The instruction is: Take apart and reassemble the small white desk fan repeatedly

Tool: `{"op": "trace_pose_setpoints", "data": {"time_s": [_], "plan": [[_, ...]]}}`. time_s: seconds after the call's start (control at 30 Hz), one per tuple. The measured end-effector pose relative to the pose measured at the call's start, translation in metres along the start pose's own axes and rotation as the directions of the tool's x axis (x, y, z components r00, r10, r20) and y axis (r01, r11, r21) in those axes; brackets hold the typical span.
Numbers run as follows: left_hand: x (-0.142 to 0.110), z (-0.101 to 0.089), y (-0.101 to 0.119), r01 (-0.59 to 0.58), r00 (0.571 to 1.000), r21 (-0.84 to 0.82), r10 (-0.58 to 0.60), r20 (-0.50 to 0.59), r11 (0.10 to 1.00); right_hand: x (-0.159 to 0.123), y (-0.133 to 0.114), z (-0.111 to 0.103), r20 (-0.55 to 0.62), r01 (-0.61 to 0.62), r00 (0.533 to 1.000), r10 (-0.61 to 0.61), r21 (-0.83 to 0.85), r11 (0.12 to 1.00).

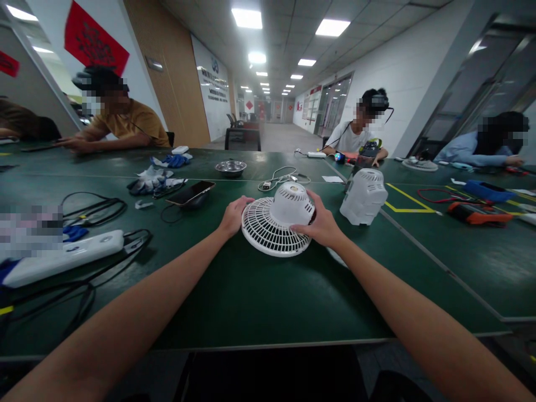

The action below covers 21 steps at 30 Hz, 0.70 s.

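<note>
A white fan head (pixel 278 243) lies grille down on the green table in front of me, its rounded motor housing (pixel 291 206) facing up. At the left edge of the grille, my left hand (pixel 233 218) is closed on the rim, the far fingers partly hidden. My right hand (pixel 325 224) wraps around the right side of the housing, thumb in front and fingers behind. To the right of that hand stands a white slotted plastic fan base (pixel 364 196), apart from it. Beyond the fan head lies a coiled pale cable (pixel 285 176).
A metal bowl (pixel 230 168), a phone (pixel 191 193), gloves (pixel 151 181) and a white power strip (pixel 67 258) with black cords lie to the left. Rightward are an orange-and-black meter (pixel 479 214) and a blue tray (pixel 491 190). Several people sit around the table.
</note>
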State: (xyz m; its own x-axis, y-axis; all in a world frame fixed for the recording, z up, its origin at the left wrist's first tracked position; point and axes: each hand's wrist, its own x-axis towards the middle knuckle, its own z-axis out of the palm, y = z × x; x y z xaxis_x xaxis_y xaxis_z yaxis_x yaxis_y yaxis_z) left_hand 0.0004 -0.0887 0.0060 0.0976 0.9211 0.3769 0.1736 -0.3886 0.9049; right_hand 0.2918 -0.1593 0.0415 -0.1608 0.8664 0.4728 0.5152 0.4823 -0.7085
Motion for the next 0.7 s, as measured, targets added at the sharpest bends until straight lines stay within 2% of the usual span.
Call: {"op": "trace_pose_setpoints", "data": {"time_s": [0.07,0.1,0.13,0.2,0.3,0.37,0.43,0.5,0.6,0.7], "plan": [[0.001,0.001,0.004,-0.085,0.995,-0.212,0.072,-0.068,0.974,0.0,-0.001,0.004,-0.074,-0.047,0.995,0.063,0.204,0.978],[0.002,0.002,0.006,-0.138,0.987,-0.261,0.111,-0.117,0.955,0.001,-0.001,0.007,-0.097,-0.085,0.987,0.125,0.336,0.938],[0.003,0.002,0.007,-0.186,0.976,-0.267,0.148,-0.159,0.945,0.001,-0.001,0.011,-0.094,-0.134,0.975,0.2,0.469,0.873],[0.005,0.005,0.006,-0.218,0.966,-0.218,0.178,-0.19,0.951,0.001,0.0,0.019,0.02,-0.268,0.938,0.345,0.674,0.689],[0.005,0.011,0.002,-0.075,0.994,-0.258,0.053,-0.093,0.963,0.0,0.002,0.028,0.309,-0.479,0.857,0.413,0.773,0.415],[0.003,0.016,0.0,0.084,0.996,-0.409,-0.09,0.004,0.909,0.0,0.002,0.031,0.406,-0.542,0.818,0.407,0.782,0.309],[0.0,0.02,-0.001,0.209,0.977,-0.537,-0.193,0.087,0.817,0.0,0.001,0.031,0.426,-0.549,0.811,0.401,0.792,0.267],[-0.003,0.022,0.0,0.275,0.961,-0.58,-0.241,0.138,0.767,0.0,-0.001,0.03,0.45,-0.556,0.813,0.369,0.789,0.261],[-0.004,0.022,0.0,0.309,0.951,-0.542,-0.263,0.163,0.781,0.0,-0.003,0.028,0.49,-0.572,0.814,0.312,0.77,0.283],[-0.004,0.022,-0.002,0.3,0.954,-0.477,-0.26,0.149,0.826,0.0,-0.001,0.028,0.511,-0.595,0.801,0.311,0.738,0.319]]}}
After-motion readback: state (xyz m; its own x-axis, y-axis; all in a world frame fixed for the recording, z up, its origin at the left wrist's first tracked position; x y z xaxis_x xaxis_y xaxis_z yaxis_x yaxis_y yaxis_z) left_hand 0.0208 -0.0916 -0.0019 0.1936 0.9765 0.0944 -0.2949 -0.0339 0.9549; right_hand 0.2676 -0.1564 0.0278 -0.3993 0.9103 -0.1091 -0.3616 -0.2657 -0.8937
